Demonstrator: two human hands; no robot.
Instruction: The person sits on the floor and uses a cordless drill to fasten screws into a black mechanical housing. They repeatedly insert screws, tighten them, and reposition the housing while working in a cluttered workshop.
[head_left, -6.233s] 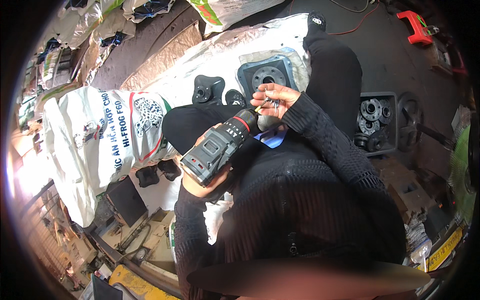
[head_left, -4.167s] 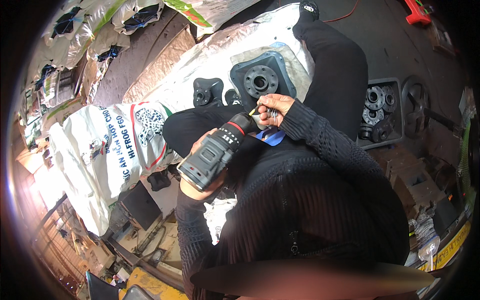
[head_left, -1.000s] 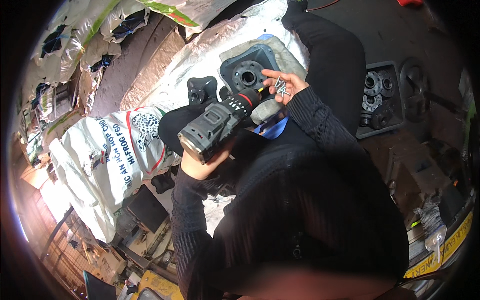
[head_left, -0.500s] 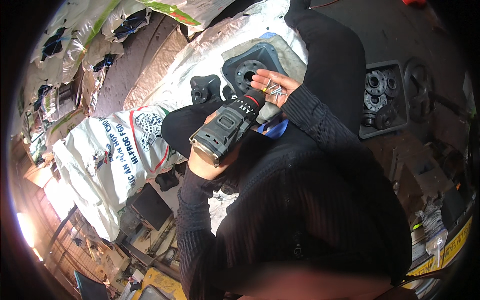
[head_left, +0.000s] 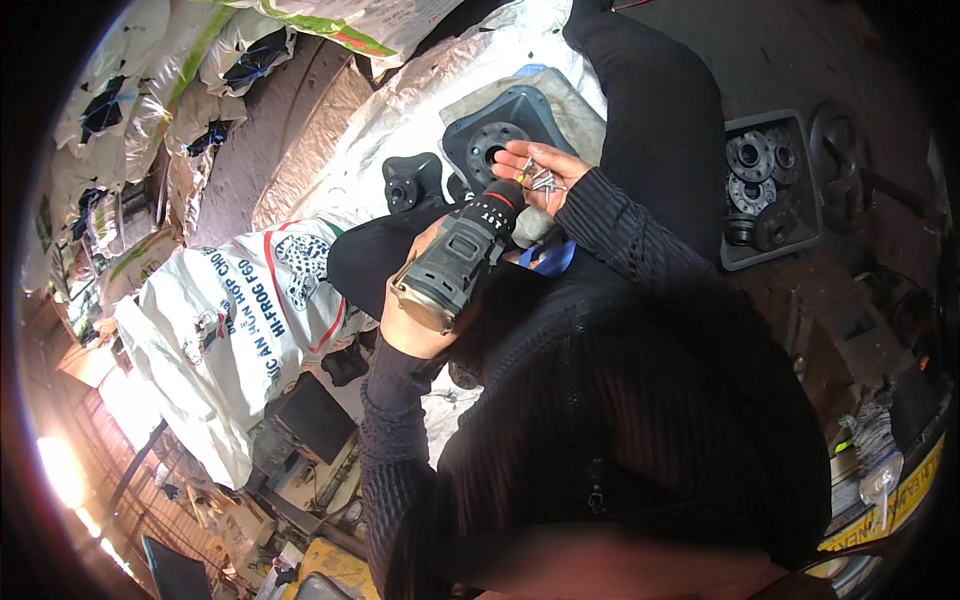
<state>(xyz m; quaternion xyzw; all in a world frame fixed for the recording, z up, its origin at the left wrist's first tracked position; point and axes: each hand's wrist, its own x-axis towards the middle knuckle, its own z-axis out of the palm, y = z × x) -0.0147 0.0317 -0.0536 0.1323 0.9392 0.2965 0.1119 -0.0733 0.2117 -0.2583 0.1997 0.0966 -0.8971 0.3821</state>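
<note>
My left hand [head_left: 412, 332] is wrapped around a black and grey cordless drill [head_left: 455, 258]. The drill's red-ringed chuck points up toward my right hand [head_left: 556, 160]. That hand is palm up with fingers extended, and several small silver screws [head_left: 543, 181] lie in it. The bit tip is close to the screws; whether it touches one, I cannot tell. Beyond my hands sits a dark grey, square-flanged housing [head_left: 528, 112] with a round, holed metal flange [head_left: 482, 137] on it. My right hand and the drill hide part of it. A smaller black part [head_left: 403, 186] lies to its left.
A grey bin [head_left: 808, 205] with several round metal flanges [head_left: 750, 190] stands at right, beside my leg. A white printed sack [head_left: 225, 310] lies at left. Beige cloth [head_left: 590, 120] is under the housing. Bagged parts [head_left: 260, 60] are piled at far left.
The view has turned slightly. The drill and my right hand have shifted very little, and both hands keep their hold.
</note>
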